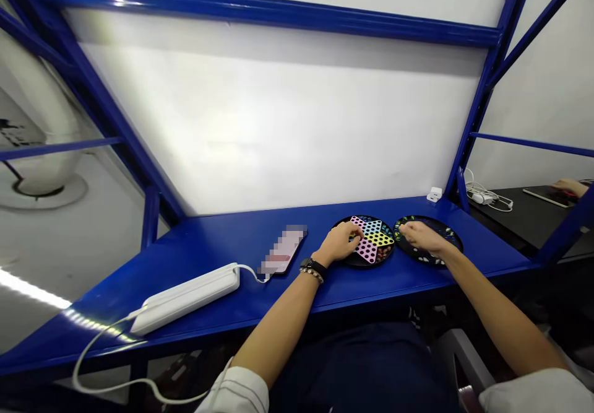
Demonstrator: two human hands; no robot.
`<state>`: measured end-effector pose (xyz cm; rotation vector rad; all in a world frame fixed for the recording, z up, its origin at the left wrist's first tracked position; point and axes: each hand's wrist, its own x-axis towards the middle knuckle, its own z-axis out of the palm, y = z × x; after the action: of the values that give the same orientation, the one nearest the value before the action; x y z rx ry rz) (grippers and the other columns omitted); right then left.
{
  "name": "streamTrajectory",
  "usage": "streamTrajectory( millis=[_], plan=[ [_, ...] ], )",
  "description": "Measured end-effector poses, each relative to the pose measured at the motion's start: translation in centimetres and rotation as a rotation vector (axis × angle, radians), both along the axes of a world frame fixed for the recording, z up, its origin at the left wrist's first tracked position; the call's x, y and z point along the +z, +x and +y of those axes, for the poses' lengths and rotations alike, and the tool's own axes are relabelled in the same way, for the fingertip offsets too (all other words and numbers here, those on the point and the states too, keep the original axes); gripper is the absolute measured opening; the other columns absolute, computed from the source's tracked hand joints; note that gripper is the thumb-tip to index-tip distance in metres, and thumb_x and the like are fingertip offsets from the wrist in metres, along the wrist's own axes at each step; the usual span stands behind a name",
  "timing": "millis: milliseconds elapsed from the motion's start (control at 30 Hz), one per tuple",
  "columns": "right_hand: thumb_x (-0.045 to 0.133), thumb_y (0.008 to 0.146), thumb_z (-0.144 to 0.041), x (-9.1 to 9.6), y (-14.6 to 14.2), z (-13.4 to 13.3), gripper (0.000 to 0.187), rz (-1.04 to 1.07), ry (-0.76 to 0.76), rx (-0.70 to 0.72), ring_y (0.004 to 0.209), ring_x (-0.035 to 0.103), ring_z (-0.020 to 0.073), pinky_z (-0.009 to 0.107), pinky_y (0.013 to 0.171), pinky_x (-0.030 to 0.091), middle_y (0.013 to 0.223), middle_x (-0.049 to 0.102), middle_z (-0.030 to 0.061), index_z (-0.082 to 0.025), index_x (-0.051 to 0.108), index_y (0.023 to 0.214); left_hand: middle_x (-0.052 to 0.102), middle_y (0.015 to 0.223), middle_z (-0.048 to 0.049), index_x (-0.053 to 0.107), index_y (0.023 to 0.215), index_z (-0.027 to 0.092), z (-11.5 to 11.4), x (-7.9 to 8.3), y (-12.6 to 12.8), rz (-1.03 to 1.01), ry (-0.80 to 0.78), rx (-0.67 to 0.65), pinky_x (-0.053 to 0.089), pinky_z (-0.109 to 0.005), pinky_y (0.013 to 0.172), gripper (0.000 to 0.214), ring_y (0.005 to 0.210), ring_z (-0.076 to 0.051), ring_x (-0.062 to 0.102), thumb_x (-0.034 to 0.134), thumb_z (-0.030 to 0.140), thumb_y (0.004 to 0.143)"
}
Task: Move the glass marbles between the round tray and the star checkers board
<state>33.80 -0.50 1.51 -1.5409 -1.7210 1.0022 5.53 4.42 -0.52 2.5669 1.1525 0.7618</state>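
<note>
A round black Chinese checkers board [369,264] with a pink, blue and yellow star full of holes lies on the blue table. My left hand [342,241] is over the board's left side, fingers curled together at the star; anything between the fingertips is hidden. Coloured pieces sit in the board's rim pockets. Just right of it is a round black tray [457,239], perhaps the board's lid, with small glassy pieces scattered in it. Over the tray's left part, my right hand [420,238] is closed with its fingertips pressed together; what they hold is too small to make out.
Left of the board lies a phone [290,246] on a white cable. A long white power strip [190,295] stands nearer the left end. A white adapter [434,194] sits at the back right. Blue frame bars [278,17] surround the table [223,233]. Another person's hand [570,186] shows far right.
</note>
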Motion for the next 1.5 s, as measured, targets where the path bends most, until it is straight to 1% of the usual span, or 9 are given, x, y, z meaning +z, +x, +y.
streamTrajectory(
  millis=[100,200,333,467,567,667,1033,1267,1500],
  plan=[
    [0.041,0.093,-0.064,0.6,0.9,0.7,0.042,0.414,-0.032,-0.055,0.043,0.016,0.0092,0.024,0.042,0.019,0.060,0.032,-0.0081,-0.026,0.035,0.078,0.073,0.105,-0.0019,0.073,0.095,0.025,0.0,0.0,0.0,0.006,-0.005,0.010,0.052,-0.036,0.094,0.020,0.101,-0.022,0.065,0.055,0.021,0.087],
    [0.035,0.093,-0.065,0.3,1.3,1.5,0.040,0.565,0.005,-0.129,0.042,0.016,0.0094,0.023,0.041,0.021,0.061,0.032,-0.0081,-0.026,0.036,0.081,0.073,0.104,-0.0021,0.072,0.095,0.024,0.0,0.0,0.0,0.001,-0.003,0.005,0.052,-0.035,0.093,0.020,0.101,-0.021,0.065,0.055,0.020,0.087],
    [0.038,0.095,-0.060,-0.9,0.9,2.7,0.041,0.207,0.082,-0.185,0.044,0.025,0.0109,0.025,0.044,0.025,0.058,0.034,-0.0062,-0.025,0.037,0.073,0.073,0.106,-0.0024,0.072,0.095,0.024,0.1,-0.1,0.0,-0.004,-0.003,-0.001,0.052,-0.035,0.094,0.020,0.102,-0.021,0.065,0.054,0.020,0.086],
    [0.049,0.097,-0.047,-1.3,-0.4,3.0,0.040,-0.359,0.210,-0.149,0.066,0.054,0.0174,0.026,0.060,0.037,0.066,0.056,0.0022,-0.022,0.048,0.066,0.073,0.106,-0.0026,0.072,0.095,0.024,-0.1,0.1,0.0,0.000,-0.016,0.001,0.052,-0.035,0.094,0.021,0.104,-0.022,0.065,0.053,0.021,0.087],
    [0.044,0.102,-0.043,-0.9,-1.5,2.7,0.034,-0.742,0.217,-0.082,0.092,0.066,0.0239,0.028,0.073,0.042,0.094,0.071,0.0101,-0.020,0.065,0.087,0.073,0.106,-0.0031,0.073,0.096,0.023,-0.1,0.1,0.0,-0.007,-0.009,-0.002,0.052,-0.035,0.094,0.022,0.104,-0.023,0.065,0.053,0.021,0.087],
    [0.038,0.105,-0.042,-0.6,-2.0,2.2,0.038,-0.916,0.192,-0.044,0.100,0.068,0.0271,0.030,0.078,0.044,0.109,0.072,0.0158,-0.018,0.068,0.104,0.073,0.106,-0.0025,0.073,0.096,0.024,0.0,0.0,0.0,-0.001,-0.011,-0.003,0.052,-0.035,0.095,0.021,0.104,-0.022,0.064,0.054,0.022,0.087],
    [0.032,0.107,-0.036,-0.1,-0.5,1.3,0.035,-0.996,0.198,0.122,0.100,0.069,0.0277,0.032,0.079,0.042,0.111,0.073,0.0146,-0.019,0.059,0.121,0.073,0.107,-0.0025,0.073,0.096,0.025,0.0,0.1,0.0,0.006,-0.021,0.004,0.052,-0.034,0.095,0.022,0.104,-0.021,0.065,0.054,0.021,0.087],
    [0.044,0.101,-0.034,1.4,0.1,3.4,0.025,-0.904,0.100,0.239,0.100,0.067,0.0255,0.030,0.076,0.043,0.113,0.073,0.0098,-0.022,0.063,0.114,0.073,0.107,-0.0023,0.073,0.096,0.025,0.2,-0.1,0.0,0.007,-0.024,-0.001,0.052,-0.034,0.094,0.022,0.105,-0.022,0.065,0.054,0.021,0.087],
    [0.047,0.100,-0.036,1.7,0.3,4.5,0.025,-0.993,0.065,0.306,0.095,0.068,0.0266,0.030,0.071,0.044,0.109,0.072,0.0095,-0.024,0.063,0.114,0.073,0.107,-0.0019,0.073,0.096,0.025,0.3,-0.2,0.0,0.001,-0.017,-0.001,0.052,-0.035,0.094,0.021,0.105,-0.022,0.064,0.054,0.022,0.087]
  ],
)
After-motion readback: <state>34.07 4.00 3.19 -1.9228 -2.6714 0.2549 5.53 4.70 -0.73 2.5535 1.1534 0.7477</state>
